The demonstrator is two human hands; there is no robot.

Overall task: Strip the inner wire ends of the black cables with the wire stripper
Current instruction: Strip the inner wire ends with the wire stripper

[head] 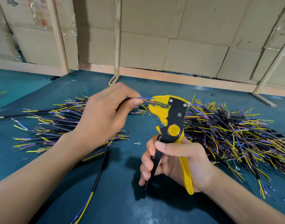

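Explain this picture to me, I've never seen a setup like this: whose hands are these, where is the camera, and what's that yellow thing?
There is no machine here. A person wears a camera on the head, looking down at their own hands. The right hand holds a yellow and black wire stripper by its handles. The left hand pinches thin coloured inner wires and feeds them into the tool's mouth. Piles of short black cables with coloured ends lie on the green table. Cardboard panels stand behind.

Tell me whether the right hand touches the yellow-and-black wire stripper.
Touching: the head view shows the right hand curled around the yellow-and-black wire stripper handles.
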